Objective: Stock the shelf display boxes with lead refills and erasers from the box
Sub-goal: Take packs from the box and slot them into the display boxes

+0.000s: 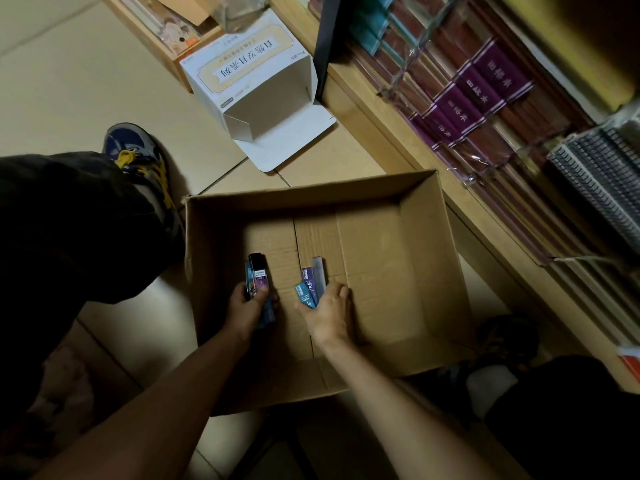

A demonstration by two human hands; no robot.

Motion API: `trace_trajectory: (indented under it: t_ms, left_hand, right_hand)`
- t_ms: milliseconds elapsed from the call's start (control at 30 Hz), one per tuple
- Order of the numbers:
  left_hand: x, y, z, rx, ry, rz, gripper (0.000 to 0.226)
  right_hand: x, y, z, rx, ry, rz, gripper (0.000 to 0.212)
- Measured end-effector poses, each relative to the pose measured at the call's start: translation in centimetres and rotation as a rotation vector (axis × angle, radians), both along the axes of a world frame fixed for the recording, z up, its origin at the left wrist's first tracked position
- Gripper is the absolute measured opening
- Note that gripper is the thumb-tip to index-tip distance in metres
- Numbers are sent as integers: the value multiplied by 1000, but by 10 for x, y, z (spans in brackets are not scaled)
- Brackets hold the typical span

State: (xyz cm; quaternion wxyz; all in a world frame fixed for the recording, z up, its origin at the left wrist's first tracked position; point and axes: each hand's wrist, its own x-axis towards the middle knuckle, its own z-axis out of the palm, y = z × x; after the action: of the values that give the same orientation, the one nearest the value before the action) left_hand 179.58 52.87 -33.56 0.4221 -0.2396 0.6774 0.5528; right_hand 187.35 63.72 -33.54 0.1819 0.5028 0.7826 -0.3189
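left hand (247, 304): clamped round a stack of dark refill packs (259, 271), held low inside the cardboard box (433, 258), left of centre
right hand (329, 313): curled on a few purple and teal refill packs (311, 284), just right of the other bunch
white carton (256, 74): left open on the floor, far side

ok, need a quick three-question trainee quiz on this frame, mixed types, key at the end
1. True or false: the left hand and the right hand each grip small packs inside the cardboard box.
2. The white carton lies: A) on the shelf; B) on the floor, open end towards the cardboard box; C) inside the cardboard box.
3. Fill in: the black-topped pack is in the ____ hand.
Key: 1 true; 2 B; 3 left.
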Motion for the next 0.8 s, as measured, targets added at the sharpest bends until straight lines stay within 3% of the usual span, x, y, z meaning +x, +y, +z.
trace_trajectory:
  t_ms: [333, 533, 700, 800]
  left_hand:
    - [9, 4, 2, 19, 3, -77, 34]
    - [13, 20, 10, 89, -53, -160, 25]
    - [5, 50, 27, 288, -200, -160, 23]
    - [0, 64, 41, 316, -113, -289, 34]
  right_hand:
    - [-5, -1, 0, 135, -46, 90, 56]
    - [-1, 14, 15, -93, 124, -44, 40]
    - [-2, 34, 41, -149, 218, -33, 31]
    - [-2, 46, 58, -164, 279, -56, 28]
